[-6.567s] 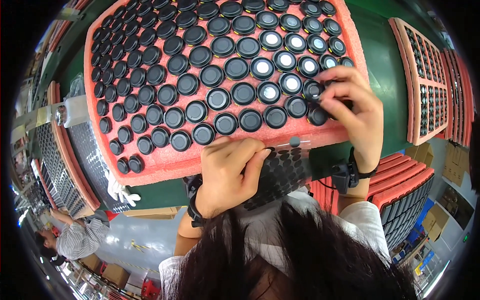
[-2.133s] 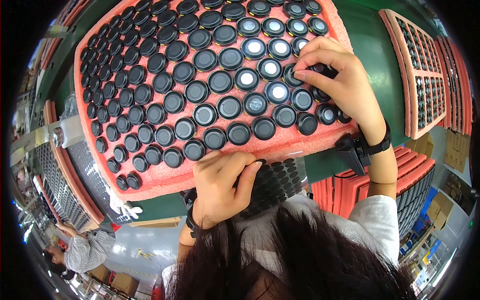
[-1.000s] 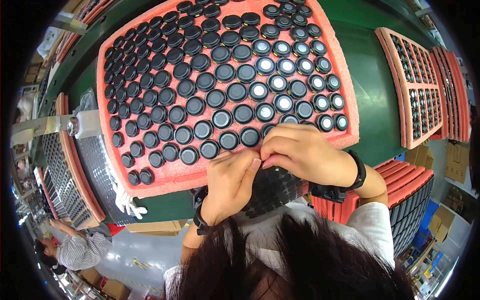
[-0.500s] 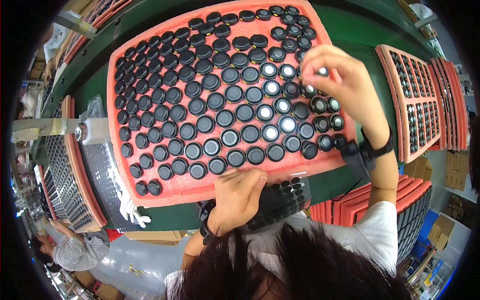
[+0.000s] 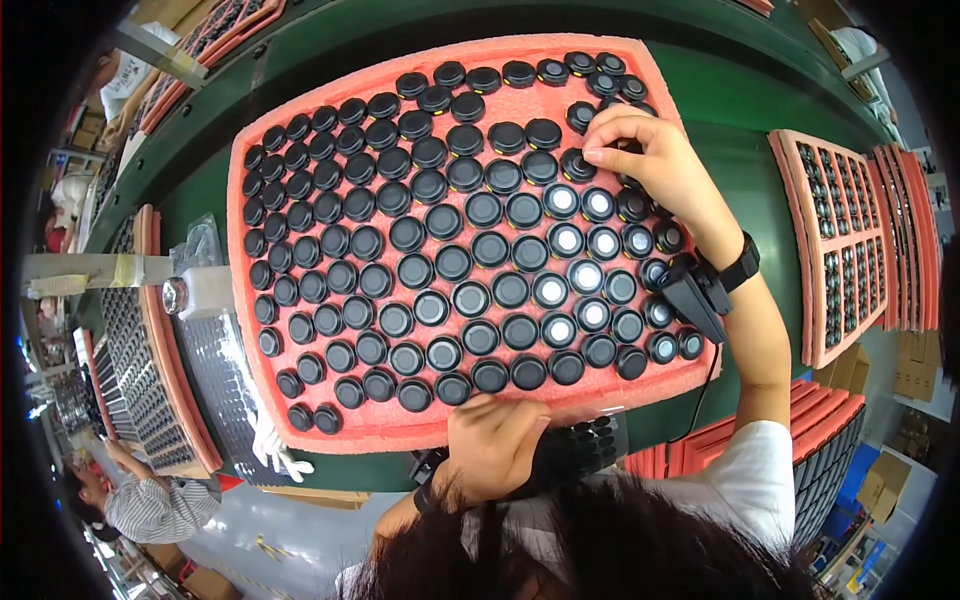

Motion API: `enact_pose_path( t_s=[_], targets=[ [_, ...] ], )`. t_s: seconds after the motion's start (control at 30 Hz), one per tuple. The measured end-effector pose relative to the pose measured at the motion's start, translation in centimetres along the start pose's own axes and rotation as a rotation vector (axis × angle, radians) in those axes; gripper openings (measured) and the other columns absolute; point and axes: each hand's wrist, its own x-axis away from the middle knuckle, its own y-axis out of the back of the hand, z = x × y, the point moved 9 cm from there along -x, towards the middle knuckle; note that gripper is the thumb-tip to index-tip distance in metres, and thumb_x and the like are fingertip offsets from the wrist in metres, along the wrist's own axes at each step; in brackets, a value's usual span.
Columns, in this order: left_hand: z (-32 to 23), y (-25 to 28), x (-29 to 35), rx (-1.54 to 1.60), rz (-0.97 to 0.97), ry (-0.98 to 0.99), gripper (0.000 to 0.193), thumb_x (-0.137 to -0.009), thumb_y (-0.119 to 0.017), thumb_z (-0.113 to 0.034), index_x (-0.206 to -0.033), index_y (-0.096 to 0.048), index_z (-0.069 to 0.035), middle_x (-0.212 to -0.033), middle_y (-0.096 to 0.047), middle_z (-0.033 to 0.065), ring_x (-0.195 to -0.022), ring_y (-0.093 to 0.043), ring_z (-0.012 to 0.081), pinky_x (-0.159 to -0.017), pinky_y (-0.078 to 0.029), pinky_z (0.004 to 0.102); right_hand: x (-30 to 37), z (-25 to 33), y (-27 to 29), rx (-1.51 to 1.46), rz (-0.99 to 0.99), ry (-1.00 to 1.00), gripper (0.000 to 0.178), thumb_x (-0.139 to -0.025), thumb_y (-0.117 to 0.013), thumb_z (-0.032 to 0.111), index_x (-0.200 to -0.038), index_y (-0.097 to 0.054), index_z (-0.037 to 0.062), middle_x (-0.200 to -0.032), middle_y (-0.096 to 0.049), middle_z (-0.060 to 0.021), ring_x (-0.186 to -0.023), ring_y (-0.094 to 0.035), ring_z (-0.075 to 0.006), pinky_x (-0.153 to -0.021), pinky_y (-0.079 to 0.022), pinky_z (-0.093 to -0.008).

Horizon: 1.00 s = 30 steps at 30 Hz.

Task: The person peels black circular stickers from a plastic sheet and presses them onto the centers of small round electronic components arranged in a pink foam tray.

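Note:
A pink foam tray (image 5: 345,440) holds many rows of round black caps (image 5: 453,263). Several caps right of the middle have tops that shine white. Over the far right part of the tray, my right hand (image 5: 645,155) is closed in a pinch, its fingertips at a black cap (image 5: 578,163). Anything tiny between those fingertips is hidden. At the tray's near edge my left hand (image 5: 490,450) is closed, thumb pressed against curled fingers. It grips a clear sheet with black round discs (image 5: 590,445), which sticks out to its right.
The tray sits on a green bench (image 5: 725,200). Left of it are a clear bottle (image 5: 200,292), clear plastic sheeting (image 5: 220,370) and a white glove (image 5: 275,448). More filled foam trays (image 5: 825,250) stand at right. A black device (image 5: 690,295) with a cable hangs by my right wrist.
My right hand has moved toward the far side of the tray and a little left, its fingers now at another cap. The tray appears lower in view. My left hand stays at the near edge.

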Motion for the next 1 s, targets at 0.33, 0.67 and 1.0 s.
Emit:
enact_pose_path(
  t_s=[0.33,0.67,1.0],
  targets=[
    [-0.4,0.1,-0.4,-0.03,0.011,-0.032,0.009,-0.071,-0.061,-0.004,-0.079,-0.056,-0.006,-0.061,-0.057,0.0058,-0.05,-0.053,0.0228,-0.048,-0.038,0.0309,-0.1,-0.2,0.2,0.048,-0.021,0.007,0.005,-0.076,-0.063,0.001,-0.079,-0.06,-0.0017,-0.088,-0.056,0.0004,-0.078,-0.052,-0.0079,-0.072,-0.041,-0.0205],
    [-0.3,0.0,-0.3,-0.038,0.018,-0.039,0.009,-0.071,-0.061,-0.004,-0.079,-0.056,-0.005,-0.062,-0.057,0.0055,-0.05,-0.053,0.0226,-0.048,-0.038,0.031,-0.1,0.0,0.0,0.048,-0.012,0.027,0.005,-0.076,-0.063,0.001,-0.079,-0.061,-0.0019,-0.087,-0.057,-0.0005,-0.08,-0.053,-0.0093,-0.073,-0.042,-0.0215],
    [-0.5,0.2,-0.5,-0.029,0.025,-0.037,0.008,-0.072,-0.06,-0.004,-0.078,-0.056,-0.004,-0.063,-0.057,0.0056,-0.051,-0.054,0.0227,-0.049,-0.038,0.0315,0.0,0.4,-0.1,0.147,-0.009,0.064,0.005,-0.075,-0.063,0.001,-0.077,-0.061,-0.0016,-0.085,-0.056,-0.0017,-0.081,-0.053,-0.0119,-0.075,-0.042,-0.0234]
  ],
)
